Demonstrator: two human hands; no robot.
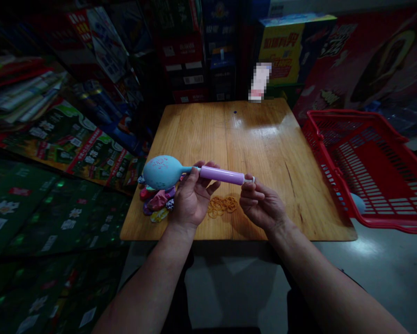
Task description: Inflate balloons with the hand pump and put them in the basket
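In the head view, the person's two hands are apart, with a purple pump (222, 175) spanning the gap between them above the near half of a wooden table (208, 134). The left hand (191, 197) is closed around the neck of an inflated light-blue balloon (162, 172) at the pump's left end, its fingers passing behind the barrel. The right hand (263, 204) pinches the white handle (249, 180) at the other end. The balloon is toward the table's left edge, above a pile of limp coloured balloons (158, 202) by the near-left corner. Rubber bands (223, 206) lie near the middle of the near edge. Beside the right edge is a red basket (375, 226); something light blue (357, 202) shows through its side. Stacked boxes (185, 60) stand past the far edge.
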